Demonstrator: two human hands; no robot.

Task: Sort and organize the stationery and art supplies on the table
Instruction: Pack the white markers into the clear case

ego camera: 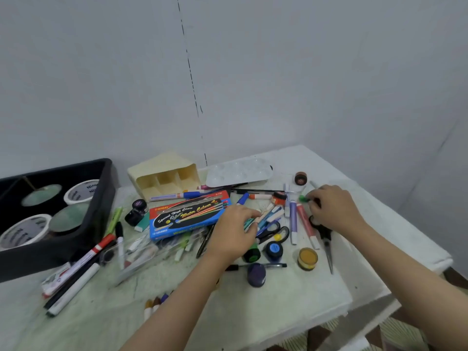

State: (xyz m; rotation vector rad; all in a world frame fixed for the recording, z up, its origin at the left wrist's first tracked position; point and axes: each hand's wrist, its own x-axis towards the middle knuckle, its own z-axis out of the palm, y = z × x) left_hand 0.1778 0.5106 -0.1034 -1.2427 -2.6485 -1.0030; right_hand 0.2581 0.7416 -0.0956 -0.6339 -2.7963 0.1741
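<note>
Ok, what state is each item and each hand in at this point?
Cream organizer: compartments empty.
Watercolour box: closed, lying flat.
Scissors under right hand: blades shut.
Left hand: grips pens.
Right hand: fingers pinch green cap.

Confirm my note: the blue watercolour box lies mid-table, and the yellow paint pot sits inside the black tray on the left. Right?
No: the head view shows the yellow paint pot on the table beside the scissors, outside the black tray.

Both forearms reach forward, left hand [234,233] palm-down with fingers curled, right hand [334,211] pinching at its fingertips.
</note>
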